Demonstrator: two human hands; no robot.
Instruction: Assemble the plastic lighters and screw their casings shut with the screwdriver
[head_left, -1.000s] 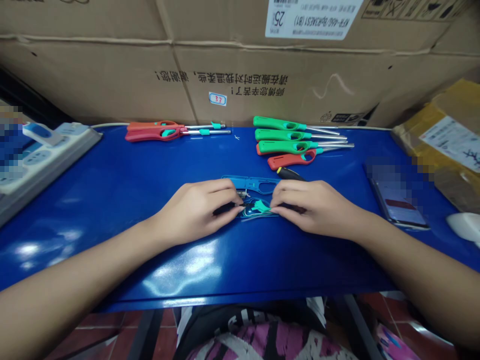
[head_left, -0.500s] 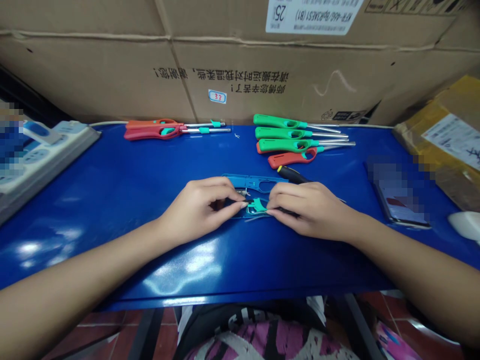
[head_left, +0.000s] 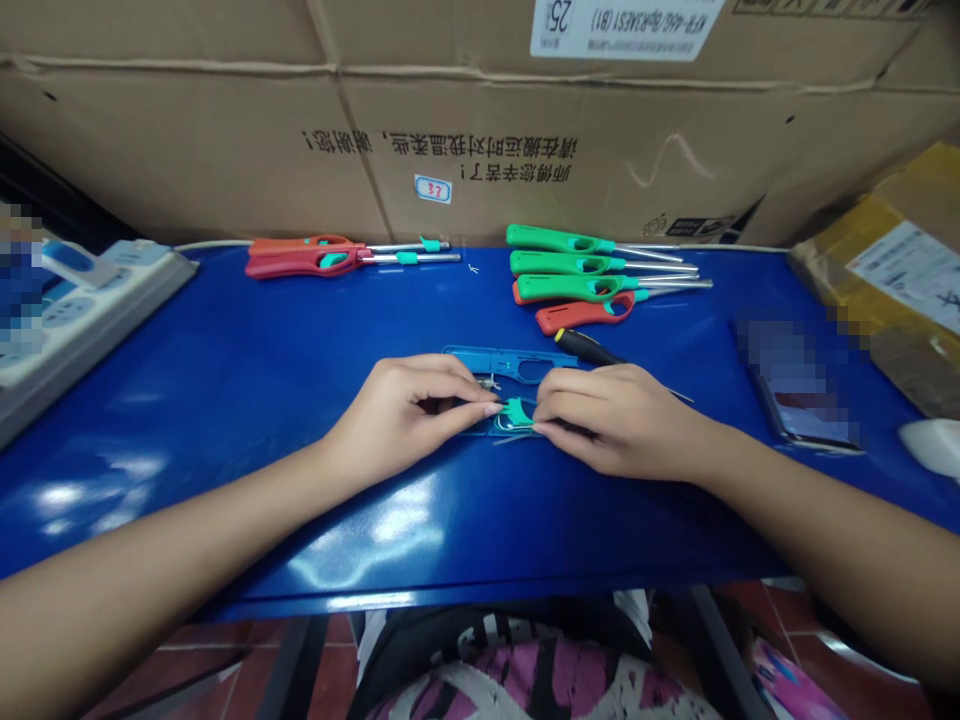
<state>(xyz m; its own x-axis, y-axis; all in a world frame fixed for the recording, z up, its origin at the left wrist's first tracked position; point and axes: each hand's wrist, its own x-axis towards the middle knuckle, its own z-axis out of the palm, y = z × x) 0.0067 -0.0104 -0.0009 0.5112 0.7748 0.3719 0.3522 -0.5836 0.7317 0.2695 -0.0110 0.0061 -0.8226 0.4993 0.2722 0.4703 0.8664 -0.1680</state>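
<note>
Mid-frame, the turquoise lighter trigger lies between the fingertips of the left hand and right hand, close against both; whether either pinches it, I cannot tell.

This was a makeshift workbench of a kind used for small handwork; whether it stood in a home or a workshop could not be told. On the glossy blue table, an opened blue casing lay at the centre, with a screwdriver at two o'clock. Long-nosed red lighters lay between ten and eleven, and green lighters at one. A power strip sat between nine and ten. A printed carton walled off twelve, a taped parcel stood near two, and red floor tiles showed at seven.
</note>
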